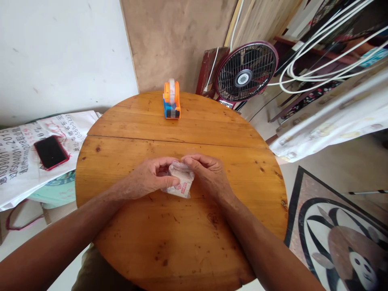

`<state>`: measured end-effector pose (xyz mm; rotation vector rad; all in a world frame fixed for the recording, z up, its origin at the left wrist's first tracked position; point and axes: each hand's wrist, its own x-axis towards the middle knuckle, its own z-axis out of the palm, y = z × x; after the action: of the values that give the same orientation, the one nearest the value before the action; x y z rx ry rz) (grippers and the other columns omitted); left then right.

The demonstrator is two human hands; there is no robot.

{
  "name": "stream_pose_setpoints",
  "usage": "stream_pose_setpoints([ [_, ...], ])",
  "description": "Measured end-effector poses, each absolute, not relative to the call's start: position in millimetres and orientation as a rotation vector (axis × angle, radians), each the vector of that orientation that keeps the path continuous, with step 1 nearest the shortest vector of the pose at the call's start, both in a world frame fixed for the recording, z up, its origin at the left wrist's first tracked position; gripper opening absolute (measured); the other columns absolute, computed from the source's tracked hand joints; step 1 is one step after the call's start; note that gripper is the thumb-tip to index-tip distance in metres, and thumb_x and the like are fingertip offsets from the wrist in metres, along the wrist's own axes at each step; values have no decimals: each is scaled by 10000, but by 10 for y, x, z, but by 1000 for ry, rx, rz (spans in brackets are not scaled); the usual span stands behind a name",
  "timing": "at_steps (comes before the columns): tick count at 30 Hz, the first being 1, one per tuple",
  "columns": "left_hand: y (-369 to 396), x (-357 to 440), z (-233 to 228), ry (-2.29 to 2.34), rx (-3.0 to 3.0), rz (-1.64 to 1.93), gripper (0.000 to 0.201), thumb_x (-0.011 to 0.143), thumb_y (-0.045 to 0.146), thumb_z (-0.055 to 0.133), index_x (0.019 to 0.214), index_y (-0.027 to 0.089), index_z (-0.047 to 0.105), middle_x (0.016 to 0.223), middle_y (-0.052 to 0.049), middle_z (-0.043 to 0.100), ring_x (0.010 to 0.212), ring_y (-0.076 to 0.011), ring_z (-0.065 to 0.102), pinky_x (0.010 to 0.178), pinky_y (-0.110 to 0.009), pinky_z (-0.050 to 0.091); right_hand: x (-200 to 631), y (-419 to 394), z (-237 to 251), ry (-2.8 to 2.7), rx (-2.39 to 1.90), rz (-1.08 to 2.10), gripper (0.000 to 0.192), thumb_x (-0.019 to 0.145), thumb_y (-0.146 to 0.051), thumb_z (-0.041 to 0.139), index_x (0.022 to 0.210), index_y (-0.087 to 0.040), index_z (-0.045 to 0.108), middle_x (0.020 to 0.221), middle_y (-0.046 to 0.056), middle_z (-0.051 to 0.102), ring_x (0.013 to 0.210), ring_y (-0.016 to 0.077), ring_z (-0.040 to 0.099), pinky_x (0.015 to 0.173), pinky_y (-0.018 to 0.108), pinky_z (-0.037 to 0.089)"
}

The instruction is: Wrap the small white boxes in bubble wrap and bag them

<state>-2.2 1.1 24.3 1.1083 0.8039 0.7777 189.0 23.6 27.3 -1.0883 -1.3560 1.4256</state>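
Note:
A small whitish plastic packet (181, 184) with red print rests on the round wooden table (182, 238) near its middle. My left hand (148, 178) grips the packet's left side with thumb and fingers. My right hand (209, 173) pinches its top right corner. Both hands meet over the packet and hide part of it. An orange and blue tape dispenser (171, 100) with a roll of clear tape stands upright at the table's far edge, well away from both hands.
A black phone in a red case (50, 152) lies on printed white sacks (18, 161) left of the table. A floor fan (246, 72) stands behind the table on the right. White cables (318, 52) and a white cloth (327, 121) fill the right side.

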Motion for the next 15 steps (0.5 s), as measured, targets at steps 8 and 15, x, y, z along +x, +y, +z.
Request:
stream_pose_setpoints([
  [8,27,-12,222,922,1077,839,302,757,288,757,1037,183,710,983,-51,741,846,-176,683,765,-286,533,1889,197,296,-1547,-1062,1227,176,810,-403,715,769,-241,768,817,18,738,771,172,658,727,305,534],
  [15,18,-6,197,1029,1176,872,291,768,358,732,995,177,716,869,-34,726,757,-171,663,685,-266,508,1902,162,339,-1731,-1007,1116,179,851,-407,680,786,-266,770,885,34,752,872,204,676,842,367,542],
])
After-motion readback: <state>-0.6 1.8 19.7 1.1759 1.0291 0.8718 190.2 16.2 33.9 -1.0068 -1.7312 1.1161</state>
